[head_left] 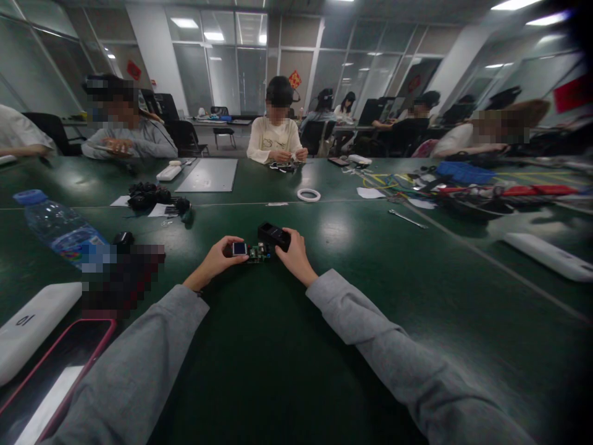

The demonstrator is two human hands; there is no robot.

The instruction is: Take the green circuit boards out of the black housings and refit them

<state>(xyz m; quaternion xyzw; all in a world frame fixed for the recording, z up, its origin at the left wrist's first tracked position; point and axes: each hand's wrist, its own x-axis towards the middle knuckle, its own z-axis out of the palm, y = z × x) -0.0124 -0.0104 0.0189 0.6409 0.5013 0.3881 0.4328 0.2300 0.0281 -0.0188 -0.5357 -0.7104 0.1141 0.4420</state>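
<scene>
Between thumb and fingers, my left hand [220, 256] grips a small screen module [239, 248] with a dark face and a pale frame. A green circuit board [257, 253] with small parts on it lies right beside the screen, between my two hands; whether the two are joined I cannot tell. My right hand [294, 254] is closed around the right end of a black plastic case [273, 235], tilted just behind the board. The fingertips on the case's far side are partly hidden.
At left are a water bottle [65, 228], a white power bank [39, 327] and a red-edged phone [55, 377]. Ahead lie black parts [151, 196], a white ring [309, 195] and a wrench [407, 219]. Cables [509, 190] clutter the right. People [275, 133] sit opposite.
</scene>
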